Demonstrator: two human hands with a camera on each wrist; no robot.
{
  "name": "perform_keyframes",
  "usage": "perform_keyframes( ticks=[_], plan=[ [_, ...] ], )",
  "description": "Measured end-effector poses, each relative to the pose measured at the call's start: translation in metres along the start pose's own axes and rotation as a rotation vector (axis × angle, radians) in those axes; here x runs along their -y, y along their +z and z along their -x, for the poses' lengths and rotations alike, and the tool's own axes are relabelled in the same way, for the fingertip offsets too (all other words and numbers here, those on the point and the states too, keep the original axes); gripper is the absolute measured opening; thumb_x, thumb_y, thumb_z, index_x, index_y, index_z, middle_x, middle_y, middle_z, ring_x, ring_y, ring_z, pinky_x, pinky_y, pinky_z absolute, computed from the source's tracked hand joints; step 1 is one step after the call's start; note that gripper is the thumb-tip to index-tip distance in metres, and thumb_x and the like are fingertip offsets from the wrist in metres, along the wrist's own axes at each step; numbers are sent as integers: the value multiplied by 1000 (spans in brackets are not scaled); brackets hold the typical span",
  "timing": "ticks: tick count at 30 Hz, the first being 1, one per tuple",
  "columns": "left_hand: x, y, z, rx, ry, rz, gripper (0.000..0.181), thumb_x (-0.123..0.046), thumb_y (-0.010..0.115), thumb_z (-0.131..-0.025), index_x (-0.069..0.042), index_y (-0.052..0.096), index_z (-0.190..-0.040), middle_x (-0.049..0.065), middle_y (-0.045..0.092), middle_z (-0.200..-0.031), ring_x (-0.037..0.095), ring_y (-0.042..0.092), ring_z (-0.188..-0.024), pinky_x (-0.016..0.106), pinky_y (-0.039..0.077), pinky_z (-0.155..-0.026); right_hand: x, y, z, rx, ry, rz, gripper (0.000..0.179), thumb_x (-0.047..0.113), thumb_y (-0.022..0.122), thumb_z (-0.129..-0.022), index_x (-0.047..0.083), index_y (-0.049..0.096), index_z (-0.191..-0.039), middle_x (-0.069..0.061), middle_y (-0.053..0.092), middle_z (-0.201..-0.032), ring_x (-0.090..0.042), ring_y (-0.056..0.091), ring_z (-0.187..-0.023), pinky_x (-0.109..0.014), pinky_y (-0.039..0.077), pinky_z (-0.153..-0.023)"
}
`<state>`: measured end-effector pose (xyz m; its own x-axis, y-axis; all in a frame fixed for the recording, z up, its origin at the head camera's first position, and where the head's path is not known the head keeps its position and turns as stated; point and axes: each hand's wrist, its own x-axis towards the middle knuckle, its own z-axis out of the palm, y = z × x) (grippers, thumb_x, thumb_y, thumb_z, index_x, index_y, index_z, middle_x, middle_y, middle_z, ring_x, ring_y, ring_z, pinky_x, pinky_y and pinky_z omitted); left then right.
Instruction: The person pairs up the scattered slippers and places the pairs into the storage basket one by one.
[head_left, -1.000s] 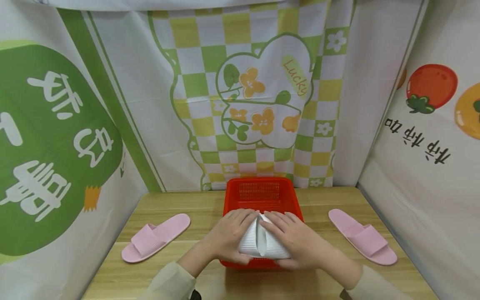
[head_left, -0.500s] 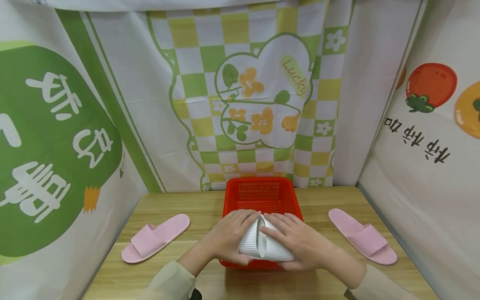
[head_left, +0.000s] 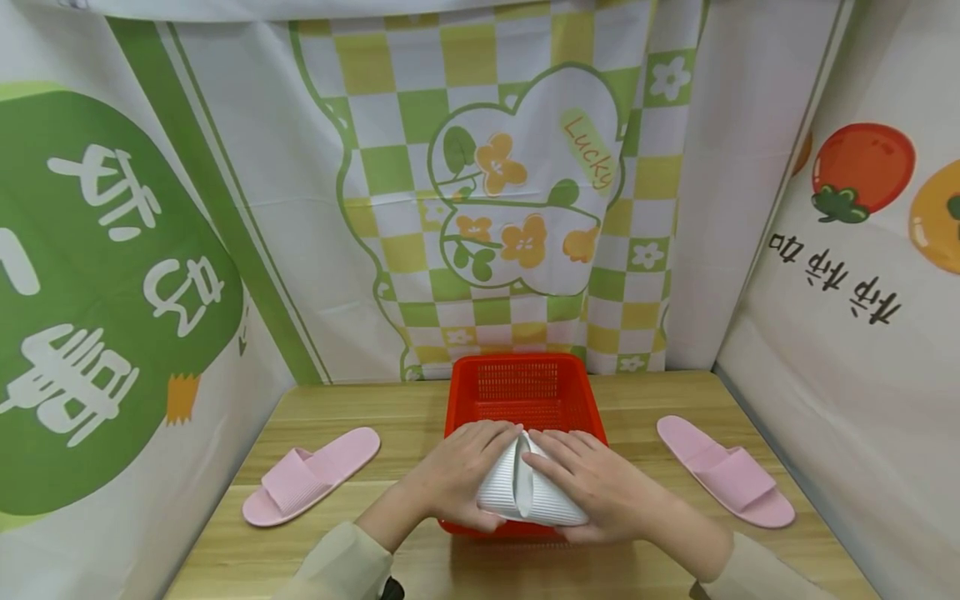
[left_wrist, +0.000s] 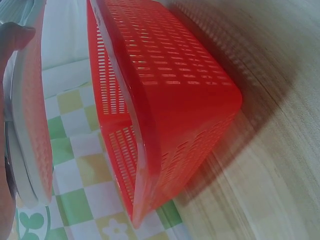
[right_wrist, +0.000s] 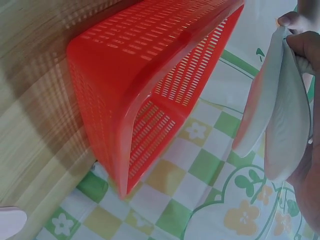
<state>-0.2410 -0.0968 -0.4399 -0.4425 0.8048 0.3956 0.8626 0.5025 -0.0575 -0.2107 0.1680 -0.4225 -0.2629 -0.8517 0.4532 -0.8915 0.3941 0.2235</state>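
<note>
Two white slippers with ribbed straps are held side by side just above the near part of a red plastic basket (head_left: 525, 364). My left hand (head_left: 463, 475) grips the left slipper (head_left: 499, 487), its fingers over the strap and thumb low on the near side. In the same way my right hand (head_left: 600, 483) holds the right slipper (head_left: 551, 500). The slippers stand close, with a narrow gap between their straps. From the right wrist view, their pale soles (right_wrist: 260, 105) hang over the basket's open side. Much of each slipper is hidden by the hands.
One pink slipper (head_left: 311, 477) lies on the wooden table (head_left: 405, 400) left of the basket, and another pink slipper (head_left: 726, 473) lies to the right. Printed cloth walls (head_left: 360, 275) enclose the table at the back and both sides.
The right hand and its white slipper have shifted very slightly right and toward me. Otherwise hands, basket and pink slippers stay as they were.
</note>
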Motion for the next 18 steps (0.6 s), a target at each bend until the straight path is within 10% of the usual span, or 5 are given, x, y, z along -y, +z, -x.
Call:
perform_keyframes(
  ticks=[18],
  plan=[
    [1, 0, 1, -18, 31, -40, 103, -56, 71, -69, -3, 31, -148, 8, 43, -142, 23, 42, -127, 38, 34, -108, 2, 2, -1, 0, 17, 17, 91, 45, 78, -68, 4, 45, -141, -18, 46, -142, -32, 48, -123, -44, 43, -98]
  ],
)
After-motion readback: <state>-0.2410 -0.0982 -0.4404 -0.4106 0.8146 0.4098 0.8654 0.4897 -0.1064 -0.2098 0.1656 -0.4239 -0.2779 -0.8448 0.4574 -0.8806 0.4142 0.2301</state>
